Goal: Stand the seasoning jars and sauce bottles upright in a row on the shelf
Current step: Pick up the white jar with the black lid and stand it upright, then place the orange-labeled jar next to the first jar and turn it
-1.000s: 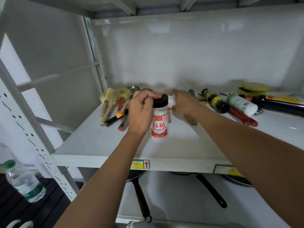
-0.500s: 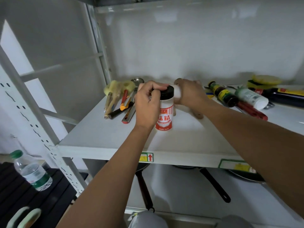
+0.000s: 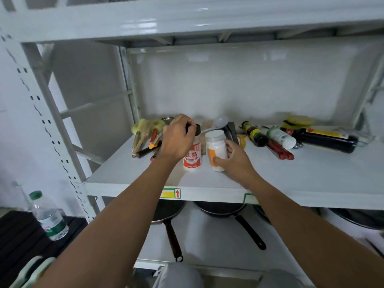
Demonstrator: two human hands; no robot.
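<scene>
Jars: red jar [image 3: 192, 157] stands upright near the front middle of the shelf [image 3: 311, 173]; white jar [image 3: 217, 150] is just right of it, near but apart, tilted a little.
Left hand [image 3: 177, 140]: fingers curled over the red jar's black cap, clamped on it from above.
Right hand [image 3: 234, 161]: fingers wrapped round the white jar's side and lower half, closed on it.
White jar base: looks to be at or just above the shelf; I cannot tell if it touches.
Bottles: dark bottle [image 3: 254, 135], white bottle [image 3: 280, 137] and long black bottle [image 3: 326, 140] all lie on their sides at the right rear, well apart from the jars.
Clutter: utensils [image 3: 145, 140] lie heaped at the left rear.
Stage: likely two jars nearly placed, three bottles yet to stand.
Handling, jars: probably light plastic, stiff, smooth-walled; a grip round the body or over the cap should serve.
Handling, bottles: the dark ones are probably glass, heavier and breakable; take them round the body, not the neck, and tip them up slowly.
Risk: a tall narrow bottle may topple against its neighbours when set down.
</scene>
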